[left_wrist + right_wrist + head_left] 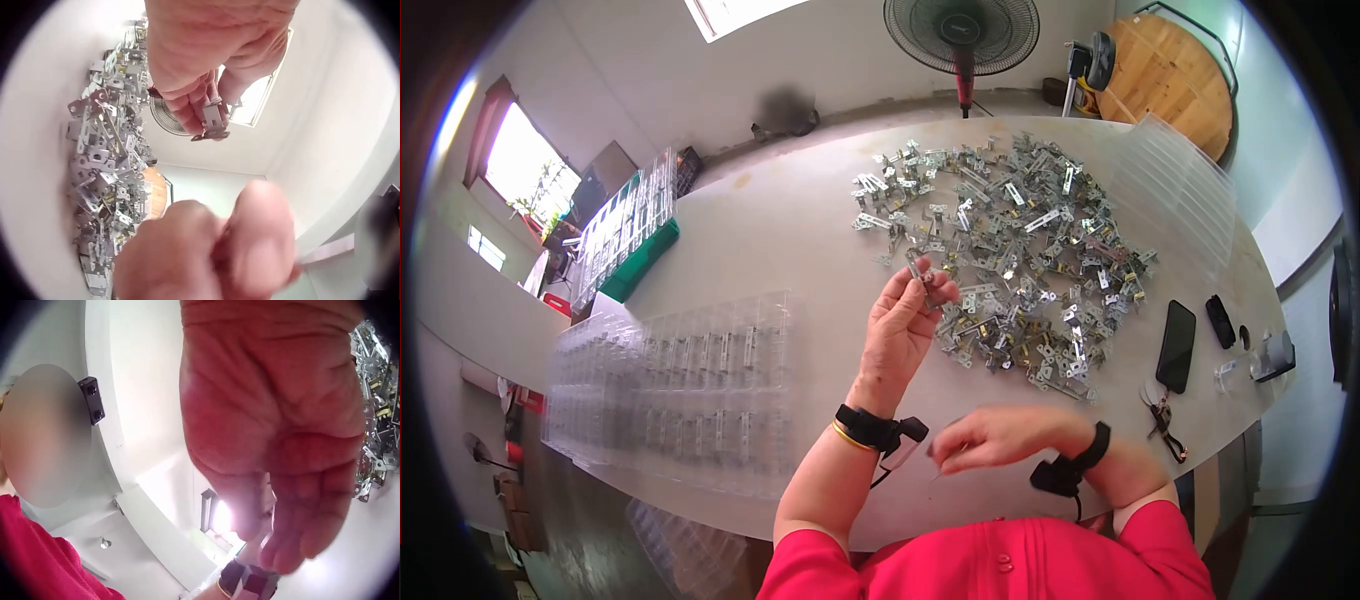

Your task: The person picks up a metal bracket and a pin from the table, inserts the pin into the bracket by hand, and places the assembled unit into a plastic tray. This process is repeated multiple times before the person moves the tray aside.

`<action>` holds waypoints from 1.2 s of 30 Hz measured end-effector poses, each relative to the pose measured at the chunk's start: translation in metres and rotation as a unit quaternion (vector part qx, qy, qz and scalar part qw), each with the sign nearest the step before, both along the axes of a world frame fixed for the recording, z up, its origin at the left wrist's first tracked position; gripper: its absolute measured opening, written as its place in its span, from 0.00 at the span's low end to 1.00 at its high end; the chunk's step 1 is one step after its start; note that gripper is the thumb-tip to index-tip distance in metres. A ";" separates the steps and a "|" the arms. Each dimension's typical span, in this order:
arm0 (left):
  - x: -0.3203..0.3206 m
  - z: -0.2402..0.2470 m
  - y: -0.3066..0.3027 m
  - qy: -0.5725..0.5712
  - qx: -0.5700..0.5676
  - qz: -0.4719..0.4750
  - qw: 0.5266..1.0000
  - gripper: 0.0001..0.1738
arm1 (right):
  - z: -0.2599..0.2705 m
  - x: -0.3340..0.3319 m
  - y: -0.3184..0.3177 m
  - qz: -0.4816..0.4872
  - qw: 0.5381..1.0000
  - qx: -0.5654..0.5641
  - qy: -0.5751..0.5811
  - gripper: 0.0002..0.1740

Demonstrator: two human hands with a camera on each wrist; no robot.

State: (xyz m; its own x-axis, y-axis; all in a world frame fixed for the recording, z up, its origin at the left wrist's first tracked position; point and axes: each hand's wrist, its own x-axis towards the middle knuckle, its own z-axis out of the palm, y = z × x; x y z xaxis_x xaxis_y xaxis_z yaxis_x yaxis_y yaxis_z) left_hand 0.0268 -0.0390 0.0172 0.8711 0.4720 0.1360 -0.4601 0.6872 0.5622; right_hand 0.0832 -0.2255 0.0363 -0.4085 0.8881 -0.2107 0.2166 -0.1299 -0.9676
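Left of the heap of metal brackets (1040,235), clear compartment trays (772,395) holding metal pieces (725,352) lie on the worktop (820,220). At the heap's left edge, the left hand's (902,325) grip pinches a bracket (214,117). Nearer the person than the heap, the right hand's (1005,436) grip is blurred; whether it pinches something, I cannot tell. Right of the heap lies a phone (1176,346).

Red short-sleeved shirt (955,568) with buttons (1004,563), black camera straps (866,428), thin gold-coloured bangle (847,437)
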 end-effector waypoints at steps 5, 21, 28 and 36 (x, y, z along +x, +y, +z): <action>0.006 0.006 0.000 -0.015 0.001 0.008 1.000 0.16 | -0.031 -0.048 0.004 0.015 0.996 0.043 0.082 0.12; 0.009 -0.013 0.002 0.005 -0.001 -0.027 1.000 0.13 | -0.028 -0.044 0.002 0.008 0.883 -0.147 0.445 0.09; 0.000 -0.027 0.007 0.009 -0.007 -0.038 0.999 0.13 | -0.023 -0.019 0.006 0.025 0.963 -0.101 0.251 0.11; -0.007 -0.027 0.012 0.062 0.013 0.013 0.998 0.12 | 0.038 0.013 0.027 -0.273 0.953 -0.028 0.130 0.08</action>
State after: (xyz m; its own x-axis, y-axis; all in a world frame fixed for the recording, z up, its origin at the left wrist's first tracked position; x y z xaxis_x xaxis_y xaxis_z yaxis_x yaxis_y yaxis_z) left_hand 0.0198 -0.0268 -0.0096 0.8694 0.4925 0.0398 -0.4032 0.6605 0.6334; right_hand 0.0963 -0.1987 0.0739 0.0664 0.9733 -0.2195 -0.1452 -0.2083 -0.9672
